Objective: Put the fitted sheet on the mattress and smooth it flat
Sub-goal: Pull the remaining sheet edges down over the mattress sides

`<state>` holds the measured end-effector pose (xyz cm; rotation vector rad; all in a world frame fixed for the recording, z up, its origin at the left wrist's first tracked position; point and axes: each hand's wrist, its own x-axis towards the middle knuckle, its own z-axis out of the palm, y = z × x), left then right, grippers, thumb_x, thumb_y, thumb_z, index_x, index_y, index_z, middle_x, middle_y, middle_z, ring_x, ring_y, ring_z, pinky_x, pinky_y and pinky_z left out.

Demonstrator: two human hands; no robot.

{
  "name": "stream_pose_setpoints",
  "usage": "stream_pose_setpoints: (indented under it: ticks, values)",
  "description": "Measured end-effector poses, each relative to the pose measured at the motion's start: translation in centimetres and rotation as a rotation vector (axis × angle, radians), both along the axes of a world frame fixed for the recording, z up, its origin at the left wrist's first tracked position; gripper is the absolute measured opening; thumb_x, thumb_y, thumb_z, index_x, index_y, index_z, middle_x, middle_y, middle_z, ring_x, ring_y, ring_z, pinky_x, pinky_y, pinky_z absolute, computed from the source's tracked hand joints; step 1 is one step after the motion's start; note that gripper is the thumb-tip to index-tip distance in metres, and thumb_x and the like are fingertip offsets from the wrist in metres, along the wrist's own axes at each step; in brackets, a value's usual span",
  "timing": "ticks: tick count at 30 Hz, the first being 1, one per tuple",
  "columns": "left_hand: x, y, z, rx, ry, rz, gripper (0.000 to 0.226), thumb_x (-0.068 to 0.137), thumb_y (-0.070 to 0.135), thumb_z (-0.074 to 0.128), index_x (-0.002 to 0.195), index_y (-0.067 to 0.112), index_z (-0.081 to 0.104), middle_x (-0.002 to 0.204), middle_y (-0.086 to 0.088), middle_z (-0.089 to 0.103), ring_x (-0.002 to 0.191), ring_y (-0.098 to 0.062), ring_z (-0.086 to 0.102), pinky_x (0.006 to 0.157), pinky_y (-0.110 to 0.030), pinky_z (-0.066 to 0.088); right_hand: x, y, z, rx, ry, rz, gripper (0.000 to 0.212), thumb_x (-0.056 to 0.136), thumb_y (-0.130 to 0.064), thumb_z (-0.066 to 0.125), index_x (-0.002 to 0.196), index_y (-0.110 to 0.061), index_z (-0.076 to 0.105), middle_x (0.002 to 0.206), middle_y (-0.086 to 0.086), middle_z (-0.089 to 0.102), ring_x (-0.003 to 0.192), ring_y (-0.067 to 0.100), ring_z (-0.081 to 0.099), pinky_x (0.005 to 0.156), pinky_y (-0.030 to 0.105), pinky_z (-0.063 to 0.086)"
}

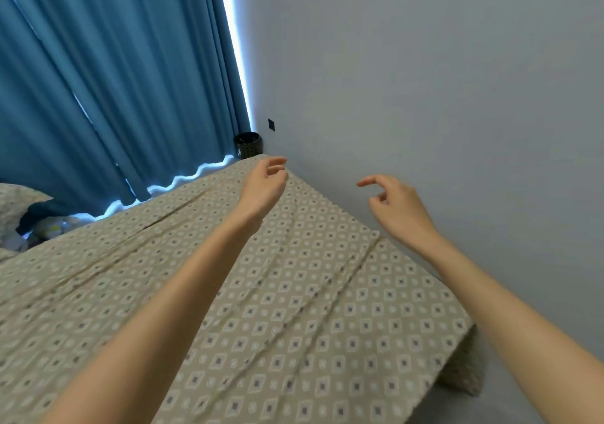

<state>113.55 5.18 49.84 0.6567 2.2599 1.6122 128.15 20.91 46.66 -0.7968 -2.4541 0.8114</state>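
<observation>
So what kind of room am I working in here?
Most likely a bedroom: a large patterned fitted sheet spread flat and pulled down over a squared corner, long blue curtains drawn against bright daylight, and what looks like a pillow at the far left.

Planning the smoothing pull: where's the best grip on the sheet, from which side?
Probably the sheet at its edge by the wall, where the creases end. Come from that side, fingers pinching over the edge, and pull outward. The right hand hovers beside it.

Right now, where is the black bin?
Head view, left of centre: the bin stands in the far corner, between the curtain and the wall, just behind the sheet's far corner and the left hand.
</observation>
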Motion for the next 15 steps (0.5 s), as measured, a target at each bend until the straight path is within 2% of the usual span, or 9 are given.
stream_pose_setpoints:
  ticks: [3, 7, 11, 14, 15]
  values:
    - [1.7, 4.7, -0.6, -0.001, 0.006, -0.066, 0.035, 0.096, 0.013, 0.043, 0.13, 0.017, 0.051, 0.13, -0.004, 0.056, 0.111, -0.018, 0.057, 0.079, -0.024, 0.046, 3.3, 4.1, -0.6, 0.002, -0.028, -0.059, 0.04, 0.086, -0.007, 0.046, 0.116, -0.028, 0.062, 0.123, -0.002, 0.059, 0.076, 0.012, 0.053, 0.077, 0.03, 0.043]
    - [4.1, 11.9, -1.6, -0.032, 0.02, -0.145, 0.035, 0.096, 0.014, 0.042, 0.129, 0.017, 0.05, 0.13, -0.004, 0.055, 0.112, -0.019, 0.057, 0.083, -0.028, 0.046, 7.4, 10.4, -1.3, 0.008, -0.03, -0.115, 0.04, 0.087, -0.007, 0.045, 0.115, -0.031, 0.062, 0.131, -0.006, 0.055, 0.087, 0.014, 0.058, 0.087, 0.034, 0.049]
    - [7.6, 22.0, -2.3, -0.051, 0.029, -0.176, 0.036, 0.096, 0.014, 0.044, 0.131, 0.017, 0.05, 0.13, -0.004, 0.056, 0.113, -0.02, 0.057, 0.089, -0.032, 0.048, 12.5, 19.4, -1.5, 0.026, -0.07, -0.133, 0.039, 0.091, -0.008, 0.044, 0.118, -0.03, 0.06, 0.135, -0.008, 0.052, 0.094, 0.014, 0.058, 0.089, 0.036, 0.049]
    - [9.6, 27.2, -2.4, -0.057, 0.005, -0.176, 0.036, 0.097, 0.014, 0.043, 0.133, 0.017, 0.048, 0.13, -0.005, 0.054, 0.112, -0.02, 0.056, 0.084, -0.03, 0.048, 14.8, 24.3, -1.4, 0.019, -0.115, -0.123, 0.039, 0.091, -0.009, 0.043, 0.119, -0.03, 0.059, 0.135, -0.009, 0.051, 0.1, 0.014, 0.057, 0.09, 0.036, 0.048]
    - [11.3, 31.5, -2.5, -0.05, -0.026, -0.172, 0.036, 0.097, 0.014, 0.043, 0.133, 0.016, 0.048, 0.13, -0.005, 0.054, 0.11, -0.02, 0.056, 0.082, -0.029, 0.047, 16.8, 28.2, -0.9, 0.024, -0.137, -0.121, 0.039, 0.091, -0.009, 0.043, 0.119, -0.03, 0.059, 0.135, -0.009, 0.051, 0.1, 0.014, 0.057, 0.09, 0.036, 0.048]
